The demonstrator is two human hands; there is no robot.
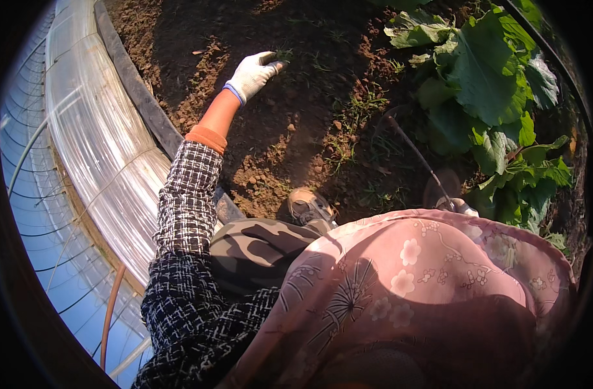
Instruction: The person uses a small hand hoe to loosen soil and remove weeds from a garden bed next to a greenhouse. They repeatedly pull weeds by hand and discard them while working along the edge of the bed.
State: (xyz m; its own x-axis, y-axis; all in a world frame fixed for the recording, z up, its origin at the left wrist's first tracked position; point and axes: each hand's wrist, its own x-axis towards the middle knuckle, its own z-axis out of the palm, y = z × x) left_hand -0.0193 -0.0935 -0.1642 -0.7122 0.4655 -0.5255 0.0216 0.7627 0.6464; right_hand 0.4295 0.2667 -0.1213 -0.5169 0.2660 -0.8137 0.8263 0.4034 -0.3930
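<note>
My left hand (255, 75), in a white work glove with a blue cuff edge, reaches out over dark soil (287, 97). A small tuft of green weeds (284, 55) sits between its thumb and fingertips. My right hand (464, 207), also in a pale glove, is mostly hidden behind the pink floral cloth (403, 272) over my front. From that hand a thin rod-like tool handle (418, 148) slants forward to the ground. Its working end, near the grass, is in shadow and hard to make out.
Large leafy green plants (486, 73) grow at the right. Grass weeds (355, 109) dot the soil between. At the left a dark edging strip (136, 82) borders clear plastic sheeting (97, 121), with hoops and a brown pole (113, 311) beyond. My shoe (308, 204) stands on the soil.
</note>
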